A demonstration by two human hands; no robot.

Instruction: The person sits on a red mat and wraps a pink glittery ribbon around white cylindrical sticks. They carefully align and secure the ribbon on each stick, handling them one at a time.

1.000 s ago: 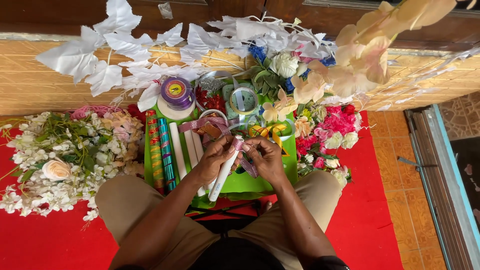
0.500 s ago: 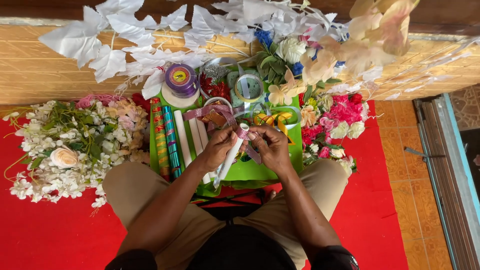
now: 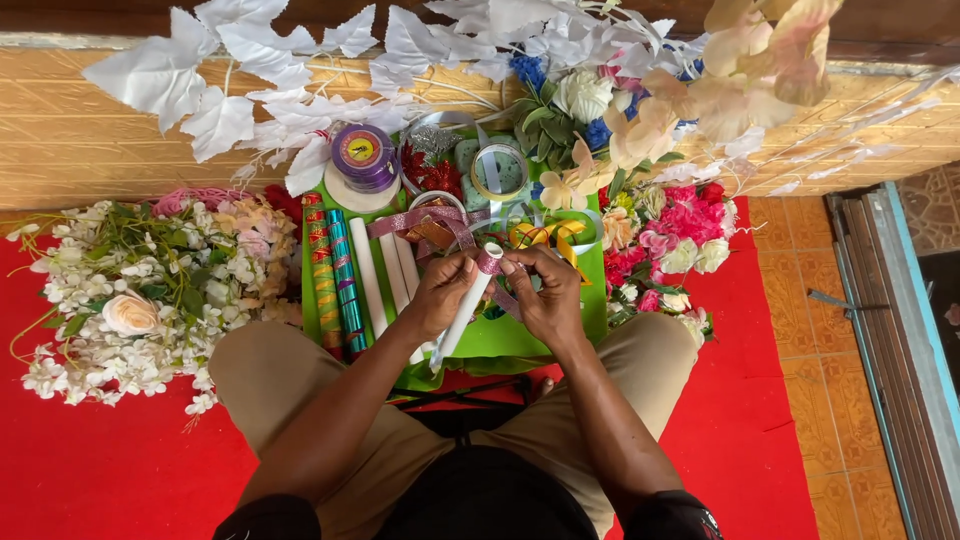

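Observation:
My left hand [image 3: 442,292] grips a white tube [image 3: 461,320] that slants from near my knees up to its open end between my hands. A glittery purple ribbon [image 3: 440,220] runs from the tray to the tube's top, where it is wound around the tube. The fingers of my right hand [image 3: 545,290] pinch that ribbon against the tube. Both hands hover over a green tray [image 3: 520,338] resting between my knees.
On the tray lie red and teal patterned tubes [image 3: 335,280], plain white tubes [image 3: 380,275], a purple ribbon spool [image 3: 364,155] and tape rolls [image 3: 498,170]. White artificial flowers [image 3: 130,290] lie left on the red mat [image 3: 90,460]; pink flowers [image 3: 680,230] right; white leaves [image 3: 250,90] behind.
The view has shifted slightly. My hands stay at the tube's top, fingers working the purple ribbon around it; the tube remains in about the same slant.

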